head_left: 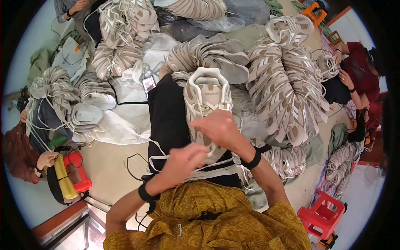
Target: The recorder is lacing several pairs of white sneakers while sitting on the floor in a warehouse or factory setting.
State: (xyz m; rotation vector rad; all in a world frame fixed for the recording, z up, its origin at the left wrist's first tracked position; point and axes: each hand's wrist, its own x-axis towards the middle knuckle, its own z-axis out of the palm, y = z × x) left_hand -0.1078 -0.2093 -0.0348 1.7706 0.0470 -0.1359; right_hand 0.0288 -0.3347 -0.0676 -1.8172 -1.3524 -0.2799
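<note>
Reference: directions are read from the centre of the view, 12 o'clock away from the wearer. The shoe (pixel 211 96) is located just above centre at 12 o'clock, over the black lap (pixel 166 121), heel opening toward 12 o'clock and toe toward 6 o'clock. The right hand (pixel 218 128) is positioned above the lacing area with its fingers curled; it cannot be told whether the fingers pinch a lace. The left hand (pixel 185 159) is located toward 7 o'clock, near the shoe's toe end, also with its fingers curled. It is blurred, and its grip on any lace cannot be told. A long white lace (pixel 154 157) runs beside the left hand on its 9 o'clock side. Each wrist carries a black band.

Surrounding items: the top pile (pixel 204 54) of shoe parts lies at 12 o'clock, beyond the shoe. The right pile (pixel 283 91) fans out at 2 o'clock. A phone (pixel 148 83) lies between 10 and 11 o'clock, near the lap. A white cloth (pixel 118 127) spreads at 9 o'clock. A red stool (pixel 323 213) stands at 4 o'clock. A co-worker in a dark red top (pixel 360 66) sits between 2 and 3 o'clock, hands at another shoe (pixel 327 68)
</note>
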